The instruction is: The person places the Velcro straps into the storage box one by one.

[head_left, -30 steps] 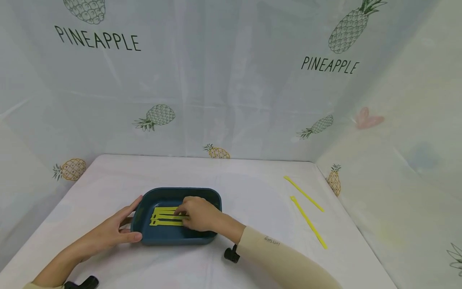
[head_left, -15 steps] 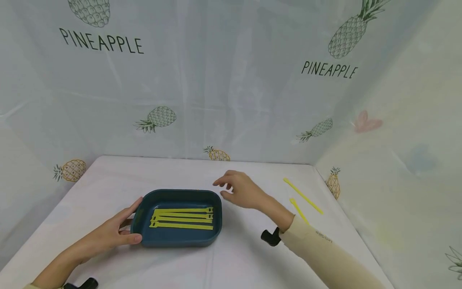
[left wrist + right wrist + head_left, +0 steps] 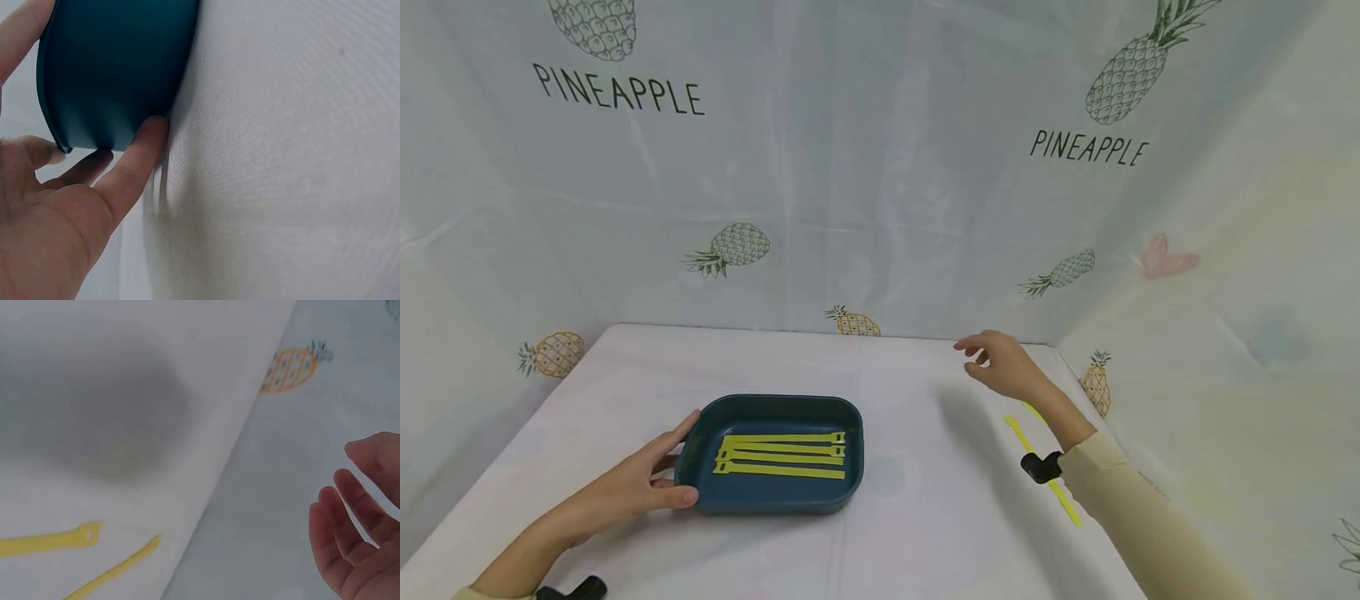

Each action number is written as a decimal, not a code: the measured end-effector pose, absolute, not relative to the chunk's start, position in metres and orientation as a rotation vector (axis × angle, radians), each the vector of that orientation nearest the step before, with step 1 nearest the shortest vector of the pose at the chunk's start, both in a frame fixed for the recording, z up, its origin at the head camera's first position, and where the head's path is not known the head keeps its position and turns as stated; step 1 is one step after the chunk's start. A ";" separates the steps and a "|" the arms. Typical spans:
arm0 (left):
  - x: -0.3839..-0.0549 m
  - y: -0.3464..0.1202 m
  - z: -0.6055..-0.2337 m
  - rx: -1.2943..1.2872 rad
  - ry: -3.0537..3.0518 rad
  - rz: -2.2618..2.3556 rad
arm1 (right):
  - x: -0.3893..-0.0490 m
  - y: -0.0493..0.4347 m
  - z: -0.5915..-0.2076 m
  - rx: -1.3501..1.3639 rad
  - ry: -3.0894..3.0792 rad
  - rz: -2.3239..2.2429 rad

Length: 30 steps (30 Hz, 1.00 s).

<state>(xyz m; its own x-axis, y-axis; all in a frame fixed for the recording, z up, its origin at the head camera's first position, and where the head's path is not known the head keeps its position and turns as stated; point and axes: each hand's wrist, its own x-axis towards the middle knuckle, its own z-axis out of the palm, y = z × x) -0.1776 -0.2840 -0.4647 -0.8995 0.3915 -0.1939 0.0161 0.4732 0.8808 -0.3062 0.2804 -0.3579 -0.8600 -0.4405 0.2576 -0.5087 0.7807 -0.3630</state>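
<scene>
A dark teal tray [image 3: 760,502] sits on the white table, with several yellow cable straps with slotted heads [image 3: 786,472] lying side by side in it. My left hand [image 3: 640,479] holds the tray's left end, thumb on the near corner and fingers along the side. In the left wrist view, the left fingers [image 3: 128,178] touch the tray's outer wall [image 3: 115,81]. Over the table's back right part my right hand [image 3: 1003,364] hovers, fingers loosely bent and nothing in them. Below it lie two loose yellow straps, a nearer strap [image 3: 1017,433] and a farther strap [image 3: 1033,410], both partly hidden by the arm.
The white tablecloth [image 3: 917,500] covers the table, whose back edge meets a pineapple-print curtain [image 3: 865,208]. More curtain hangs at the left and right sides. A black wrist mount [image 3: 1041,467] is on the right wrist.
My right hand has left the straps in the tray and moved right and away, up over the loose straps. The left hand has stayed at the tray's end.
</scene>
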 end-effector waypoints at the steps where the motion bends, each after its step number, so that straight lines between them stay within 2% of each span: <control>1: -0.177 -0.284 -0.465 0.343 2.350 1.408 | -0.309 0.287 -0.361 0.736 -2.817 0.639; 18: -0.177 -0.283 -0.464 0.347 2.353 1.416 | -0.332 0.358 -0.408 0.465 -2.954 0.624; 30: -0.178 -0.285 -0.466 0.351 2.369 1.405 | -0.332 0.390 -0.434 0.342 -3.068 0.613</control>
<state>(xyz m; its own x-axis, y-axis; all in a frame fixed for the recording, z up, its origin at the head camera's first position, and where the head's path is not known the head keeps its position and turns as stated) -0.1780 -0.2850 -0.4657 -0.9032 0.3890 -0.1812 0.0277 0.4740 0.8801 -0.3321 0.3902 -0.4338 -0.9764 -0.2127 0.0371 -0.2106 0.9006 -0.3803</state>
